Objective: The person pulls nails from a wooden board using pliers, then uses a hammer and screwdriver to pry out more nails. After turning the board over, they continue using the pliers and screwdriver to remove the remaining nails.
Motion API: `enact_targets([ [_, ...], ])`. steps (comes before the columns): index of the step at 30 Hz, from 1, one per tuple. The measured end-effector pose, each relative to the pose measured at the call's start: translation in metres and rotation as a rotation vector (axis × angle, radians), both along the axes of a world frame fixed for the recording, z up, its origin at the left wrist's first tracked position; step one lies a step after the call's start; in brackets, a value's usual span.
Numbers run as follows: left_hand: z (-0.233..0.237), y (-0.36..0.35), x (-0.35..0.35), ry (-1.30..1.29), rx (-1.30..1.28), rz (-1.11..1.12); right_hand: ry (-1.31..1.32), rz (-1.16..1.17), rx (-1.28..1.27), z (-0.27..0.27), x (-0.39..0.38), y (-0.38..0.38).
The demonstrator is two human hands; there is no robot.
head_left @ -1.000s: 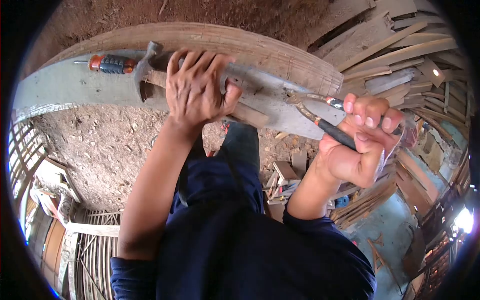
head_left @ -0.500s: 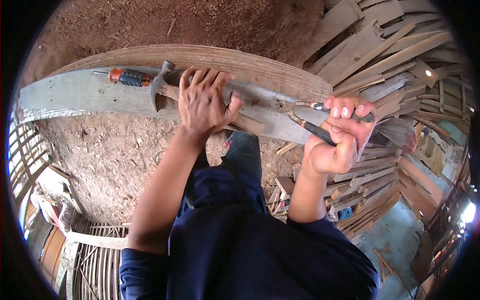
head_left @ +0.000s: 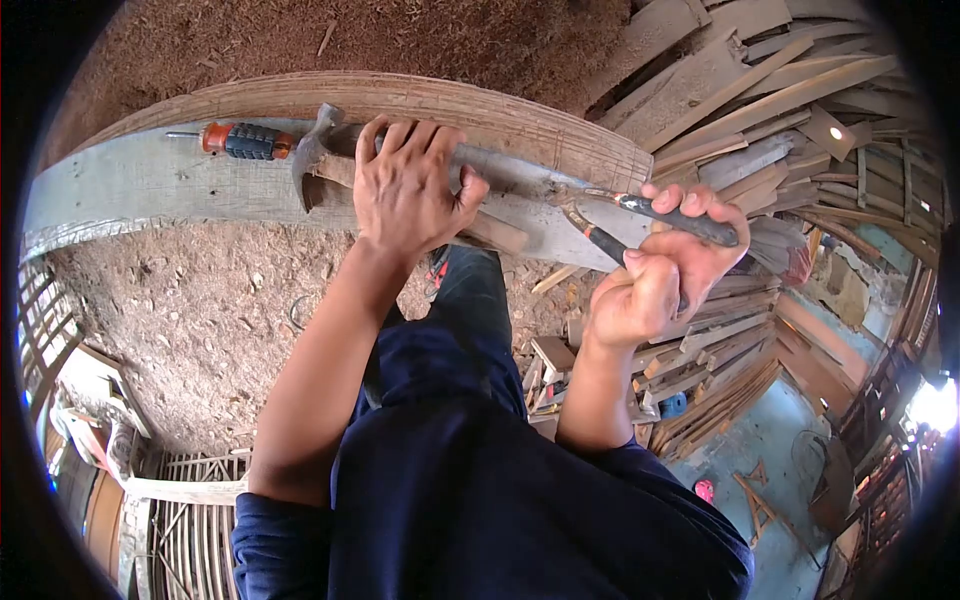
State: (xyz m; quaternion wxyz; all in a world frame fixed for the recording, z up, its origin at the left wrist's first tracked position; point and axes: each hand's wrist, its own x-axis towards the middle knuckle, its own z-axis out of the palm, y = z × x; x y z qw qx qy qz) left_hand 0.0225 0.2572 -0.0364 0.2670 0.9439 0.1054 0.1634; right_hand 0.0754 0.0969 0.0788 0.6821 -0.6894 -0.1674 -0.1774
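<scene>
My left hand point(head_left: 405, 185) lies across the wooden handle of a claw hammer point(head_left: 318, 155), pressing it on a long grey board point(head_left: 120, 190). Its fingers curl toward the board's far side, and the thumb sticks out to the right. My right hand point(head_left: 680, 255) grips a pair of pincers point(head_left: 590, 225) with black-coated handles spread apart. The pincers' jaws meet the board right of the hammer handle; what they bite on is too small to tell. An orange and black screwdriver point(head_left: 248, 140) rests on the board left of the hammer head.
A broad wooden plank point(head_left: 480, 108) runs along the grey board's far side. Stacked timber offcuts point(head_left: 740, 100) crowd the right. Wood shavings point(head_left: 190, 330) cover the ground. A slatted wooden frame point(head_left: 200, 520) stands at lower left, and a pink object point(head_left: 705, 490) shows at lower right.
The right hand has tilted and shifted slightly left with the pincers, their handles still apart. The left hand stays on the hammer handle. The whole view has shifted a little.
</scene>
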Motion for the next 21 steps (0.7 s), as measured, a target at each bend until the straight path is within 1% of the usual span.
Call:
enact_targets([
  [2, -0.002, -0.001, 0.0, -0.047, 0.015, 0.008, 0.147, -0.014, -0.069, 0.009, 0.002, -0.001],
  [3, 0.0, -0.001, -0.001, -0.046, 0.009, 0.008, 0.171, 0.01, -0.118, 0.013, 0.003, -0.003],
  [5, 0.006, -0.001, -0.003, 0.121, -0.052, -0.032, 0.192, 0.016, -0.111, 0.017, 0.002, -0.006],
  [6, 0.011, -0.002, -0.003, 0.12, -0.058, -0.03, 0.216, 0.022, -0.098, 0.017, 0.002, -0.006],
  [8, 0.023, -0.009, -0.003, 0.01, -0.046, -0.08, 0.194, 0.034, -0.101, 0.011, -0.004, -0.007],
  [9, 0.031, -0.017, -0.002, 0.057, -0.141, -0.186, 0.17, 0.043, -0.097, 0.01, -0.008, -0.007],
  [10, 0.037, -0.032, 0.001, 0.056, -0.148, -0.188, 0.17, 0.04, -0.105, 0.01, -0.01, -0.005],
  [12, 0.045, -0.066, 0.013, -0.102, -0.479, -0.407, 0.216, -0.003, -0.086, 0.012, -0.012, 0.0],
  [13, 0.046, -0.081, 0.018, -0.11, -0.477, -0.406, 0.198, -0.014, -0.148, 0.013, -0.012, -0.001],
  [15, 0.047, -0.103, 0.026, -0.311, -0.909, -0.448, 0.18, -0.038, -0.175, 0.01, -0.012, -0.007],
  [16, 0.047, -0.109, 0.03, -0.313, -0.9, -0.447, 0.166, -0.063, -0.204, 0.009, -0.011, -0.008],
  [17, 0.051, -0.112, 0.033, -0.403, -0.964, -0.428, 0.165, -0.089, -0.272, 0.011, -0.014, -0.007],
  [18, 0.054, -0.115, 0.036, -0.494, -1.028, -0.408, 0.164, -0.088, -0.266, 0.011, -0.015, -0.007],
  [19, 0.057, -0.117, 0.035, -0.534, -1.03, -0.347, 0.137, -0.098, -0.299, 0.009, -0.017, -0.008],
  [21, 0.059, -0.116, 0.034, -0.504, -1.044, -0.362, 0.109, -0.109, -0.325, 0.009, -0.019, -0.01],
])
